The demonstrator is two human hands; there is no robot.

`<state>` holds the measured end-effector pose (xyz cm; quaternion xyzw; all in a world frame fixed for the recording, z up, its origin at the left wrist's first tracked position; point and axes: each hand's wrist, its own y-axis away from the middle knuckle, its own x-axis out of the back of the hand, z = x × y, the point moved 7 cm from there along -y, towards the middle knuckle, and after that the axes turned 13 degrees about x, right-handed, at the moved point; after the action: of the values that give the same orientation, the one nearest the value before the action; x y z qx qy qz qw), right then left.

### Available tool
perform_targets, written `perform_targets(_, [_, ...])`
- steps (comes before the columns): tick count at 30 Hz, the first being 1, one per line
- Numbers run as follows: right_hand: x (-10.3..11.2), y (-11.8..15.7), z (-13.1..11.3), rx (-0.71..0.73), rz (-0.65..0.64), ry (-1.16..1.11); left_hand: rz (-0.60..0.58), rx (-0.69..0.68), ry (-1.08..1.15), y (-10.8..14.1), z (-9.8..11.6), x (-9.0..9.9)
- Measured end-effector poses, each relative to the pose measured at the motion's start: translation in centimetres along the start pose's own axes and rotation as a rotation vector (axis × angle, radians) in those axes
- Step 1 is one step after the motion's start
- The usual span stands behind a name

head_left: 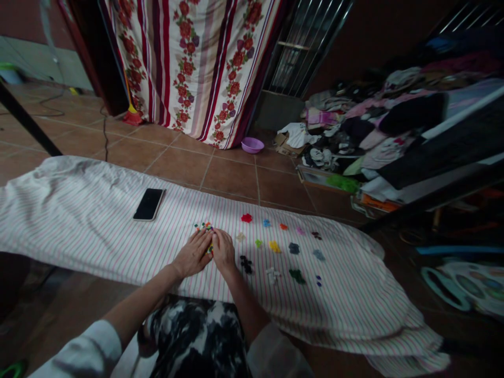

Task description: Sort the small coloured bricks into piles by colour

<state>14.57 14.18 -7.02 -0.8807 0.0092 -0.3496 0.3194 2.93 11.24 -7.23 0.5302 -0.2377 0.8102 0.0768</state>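
Note:
A pile of small mixed-colour pieces point(205, 226) lies on the striped cloth point(114, 236), partly covered by my hands. My left hand point(193, 253) rests flat over its left side, fingers stretched out. Against the right side of the pile is my right hand point(223, 251), its fingers bent; whether it holds a piece is hidden. To the right, small single-colour heaps sit in rows: red point(246, 218), blue point(266, 223), orange point(283, 227), yellow point(274, 246), black point(246, 264), white point(272, 275), dark green point(297, 276) and several others.
A phone point(149, 204) lies on the cloth at the left. Beyond the cloth's far edge are a purple basin point(252, 145), a red broom point(133, 116) and a floral curtain point(189, 63). Heaped clothes point(354, 121) fill the right side, with a dark bar crossing there.

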Motion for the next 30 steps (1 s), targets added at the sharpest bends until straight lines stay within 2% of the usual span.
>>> perform_targets(5, [-0.1, 1.7, -1.7, 0.093, -0.078, 0.155, -0.011, -0.003, -0.133, 2.7, 1.0, 0.8])
perform_targets(11, [-1.2, 2.1, -3.1, 0.096, -0.260, 0.371, 0.161, 0.171, -0.280, 4.6, -0.3, 0.9])
perform_targets(15, [-1.4, 1.8, -3.1, 0.034, -0.263, 0.416, 0.165, 0.199, -0.284, 3.5, -1.2, -0.1])
perform_targets(21, [-1.4, 1.8, -2.1, -0.071, -0.203, 0.413, 0.155, 0.255, -0.278, 0.5, -2.5, -0.9])
perform_targets(30, [-2.0, 2.0, -0.3, -0.097, -0.097, 0.406, 0.058, 0.163, -0.252, -2.8, -2.5, -1.1])
